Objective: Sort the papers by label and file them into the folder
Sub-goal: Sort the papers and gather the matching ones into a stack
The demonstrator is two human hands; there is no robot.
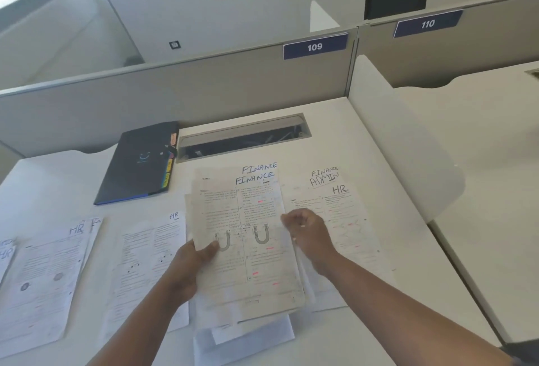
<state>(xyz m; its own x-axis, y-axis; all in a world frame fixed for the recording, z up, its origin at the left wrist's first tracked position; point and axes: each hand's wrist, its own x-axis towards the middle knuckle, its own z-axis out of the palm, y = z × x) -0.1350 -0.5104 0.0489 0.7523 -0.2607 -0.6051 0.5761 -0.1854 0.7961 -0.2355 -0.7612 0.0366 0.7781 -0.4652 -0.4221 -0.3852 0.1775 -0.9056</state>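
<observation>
I hold a stack of printed papers marked FINANCE (248, 237) over the middle of the white desk (379, 161). My left hand (186, 269) grips the stack's left edge, thumb on top. My right hand (309, 234) pinches its right edge. To the right lie overlapping sheets labelled FINANCE, ADMIN and HR (335, 205). An HR sheet (151, 263) lies left of the stack, and more HR sheets (43, 278) sit at the far left. The dark expanding folder (140, 164) with coloured tabs lies shut at the back left.
A cable tray slot (242, 138) opens in the desk behind the papers. Grey partition walls (175, 97) with plates 109 and 110 close off the back. A white divider (402, 138) stands on the right. More loose sheets (245, 339) lie under the held stack.
</observation>
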